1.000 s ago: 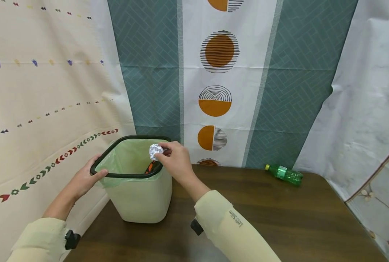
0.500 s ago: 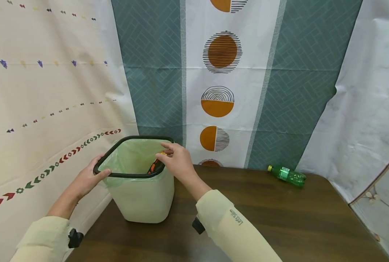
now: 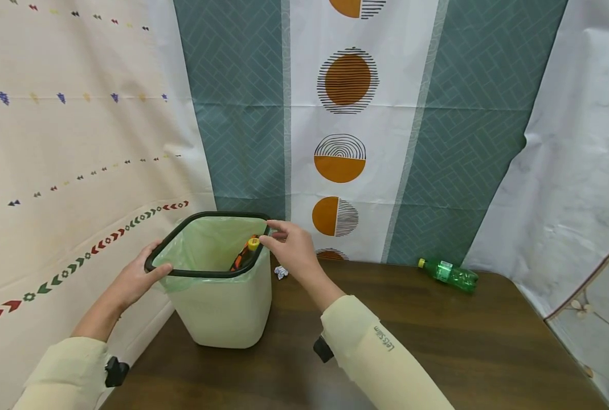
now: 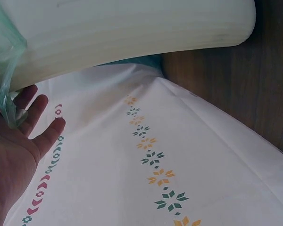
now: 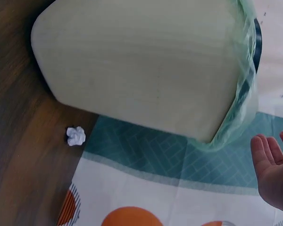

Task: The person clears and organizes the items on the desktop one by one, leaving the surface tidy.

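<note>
A pale green trash bin [image 3: 217, 313] with a black rim and a green liner bag [image 3: 196, 245] stands upright on the table. My left hand [image 3: 136, 279] grips its left side, thumb over the rim; the left wrist view shows this hand's fingers [image 4: 49, 134] beside the bag. At the rim's right corner my right hand [image 3: 294, 247] hovers with loosely bent fingers and holds nothing. Inside the bin, a yellow cap [image 3: 253, 244] and an orange-and-black item [image 3: 240, 259] show. A crumpled paper ball [image 3: 281, 273] lies on the table to the bin's right.
A green plastic bottle [image 3: 450, 275] with a yellow cap lies on its side at the back right of the brown table [image 3: 412, 330]. Patterned cloths [image 3: 242, 142] hang behind and along the left side, close to the bin.
My right hand held the paper ball over the bin's right edge and let it go. The ball now lies on the table outside the bin. The right hand has shifted slightly right.
</note>
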The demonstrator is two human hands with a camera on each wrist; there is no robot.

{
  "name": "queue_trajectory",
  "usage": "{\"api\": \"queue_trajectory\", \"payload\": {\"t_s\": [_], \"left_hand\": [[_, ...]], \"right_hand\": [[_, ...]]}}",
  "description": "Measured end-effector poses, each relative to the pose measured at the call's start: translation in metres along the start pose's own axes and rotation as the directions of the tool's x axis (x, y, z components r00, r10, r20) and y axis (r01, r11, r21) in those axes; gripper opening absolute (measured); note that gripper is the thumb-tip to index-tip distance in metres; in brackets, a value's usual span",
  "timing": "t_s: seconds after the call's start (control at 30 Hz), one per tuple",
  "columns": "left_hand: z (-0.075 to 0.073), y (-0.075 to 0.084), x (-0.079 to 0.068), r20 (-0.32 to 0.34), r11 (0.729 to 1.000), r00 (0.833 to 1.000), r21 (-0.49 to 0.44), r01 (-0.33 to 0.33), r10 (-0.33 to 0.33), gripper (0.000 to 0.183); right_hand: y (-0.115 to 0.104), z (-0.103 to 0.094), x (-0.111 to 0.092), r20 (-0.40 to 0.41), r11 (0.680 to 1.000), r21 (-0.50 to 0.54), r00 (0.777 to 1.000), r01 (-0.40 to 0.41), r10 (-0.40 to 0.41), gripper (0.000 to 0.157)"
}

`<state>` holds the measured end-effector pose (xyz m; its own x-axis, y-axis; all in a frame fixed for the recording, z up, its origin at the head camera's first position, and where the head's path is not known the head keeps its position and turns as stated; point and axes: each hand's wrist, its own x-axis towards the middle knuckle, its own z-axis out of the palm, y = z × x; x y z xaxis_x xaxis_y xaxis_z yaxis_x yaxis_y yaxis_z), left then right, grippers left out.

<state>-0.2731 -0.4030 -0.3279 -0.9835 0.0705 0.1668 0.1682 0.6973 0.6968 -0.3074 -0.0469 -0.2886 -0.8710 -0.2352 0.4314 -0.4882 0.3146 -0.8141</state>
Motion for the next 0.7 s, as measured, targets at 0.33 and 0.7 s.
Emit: {"api": "queue_trajectory", "payload": {"t_s": [0.33, 0.7], "left_hand": [[0.0, -0.001, 0.0, -0.011, 1.0, 1.0, 0.013, -0.013, 0.014, 0.083], [0.0, -0.002, 0.001, -0.005, 1.0, 1.0, 0.012, -0.002, 0.002, 0.083]], "right_hand": [[0.037, -0.034, -0.001, -0.062, 0.999, -0.013, 0.997, -0.048, 0.047, 0.04], [0.087, -0.08, -0.011, -0.102, 0.986, -0.057, 0.984, -0.155, 0.149, 0.044]]}}
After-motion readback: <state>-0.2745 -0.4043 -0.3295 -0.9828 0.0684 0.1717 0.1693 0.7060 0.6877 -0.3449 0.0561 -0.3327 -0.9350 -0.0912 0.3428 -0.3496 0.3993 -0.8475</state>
